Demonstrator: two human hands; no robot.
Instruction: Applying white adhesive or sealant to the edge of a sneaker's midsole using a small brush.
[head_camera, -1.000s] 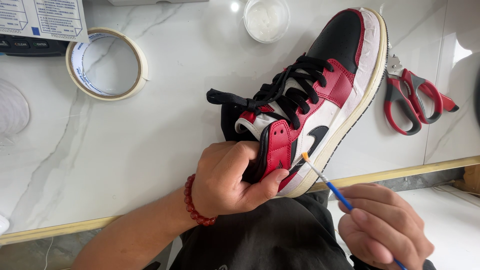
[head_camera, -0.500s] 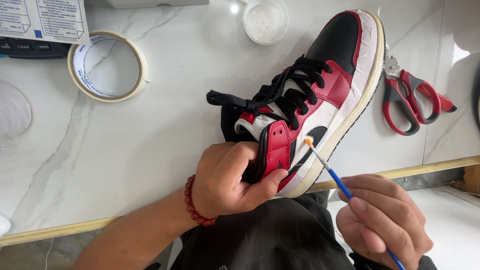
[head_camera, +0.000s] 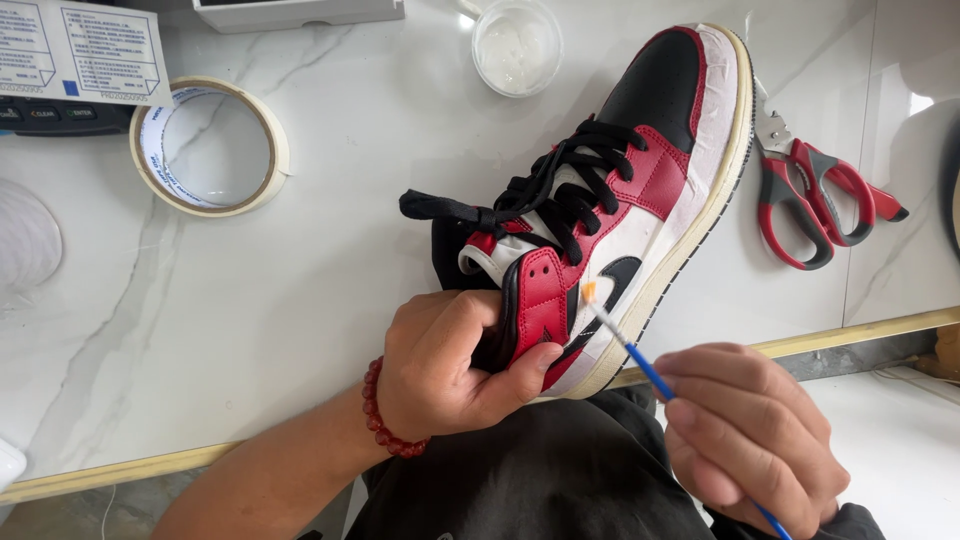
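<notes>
The heel of the red, black and white leather high-top sneaker (head_camera: 610, 215) is hidden behind the left hand (head_camera: 450, 365), and the collar is covered by its fingers. The lower end of the thin blue-handled paintbrush (head_camera: 640, 360) is cut off at the bottom edge, and part of its handle is lost inside the right hand (head_camera: 750, 435). The white paper sheets (head_camera: 80, 45) at the top left are cut by the frame, and a dark device under them can hardly be made out.

Compared with half a second ago, the orange brush tip is moved a little toward the heel and is now placed on the white side panel, just beside the black curved emblem. The sneaker and the left hand are kept in the same place.

The sneaker is laid on its side on the white marble-patterned surface (head_camera: 300, 300), with the toe pointing away, and pale masking tape is seen along its sole edge. The left grip is clamped around the heel, thumb pressed on the red panel. The right grip is closed on the brush handle. A round roll of beige masking tape (head_camera: 210, 145), a small round clear cup (head_camera: 517, 47) and red-handled metal scissors (head_camera: 815, 200) are lying near, well apart from each other.
</notes>
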